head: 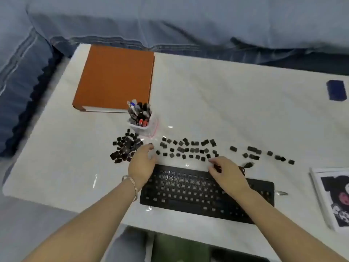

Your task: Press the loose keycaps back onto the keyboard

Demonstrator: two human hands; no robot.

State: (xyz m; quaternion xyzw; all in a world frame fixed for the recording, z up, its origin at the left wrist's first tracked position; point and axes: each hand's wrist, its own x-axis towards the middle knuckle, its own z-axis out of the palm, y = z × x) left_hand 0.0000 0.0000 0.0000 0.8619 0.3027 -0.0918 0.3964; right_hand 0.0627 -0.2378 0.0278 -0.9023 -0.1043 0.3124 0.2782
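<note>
A black keyboard [188,191] lies near the front edge of the white table [226,103], most of its sockets bare. Loose black keycaps sit beyond it: a dense pile [125,147] on the left, a spread-out patch [188,148] in the middle and a thin trail [253,152] to the right. My left hand [142,163] hovers at the keyboard's far left corner, fingers loosely curled, its fingertips reaching between the pile and the patch. My right hand [226,173] is over the keyboard's far right part, with thumb and fingers pinching a small dark keycap [217,167].
An orange notebook [115,78] lies at the back left, and a pen cup [140,118] stands on a clear zip bag [154,129] just beyond the pile. The keyboard's cable plug [248,164], a blue object [337,90] and a printed booklet [332,197] lie to the right. Blue bedding [170,19] lies behind the table.
</note>
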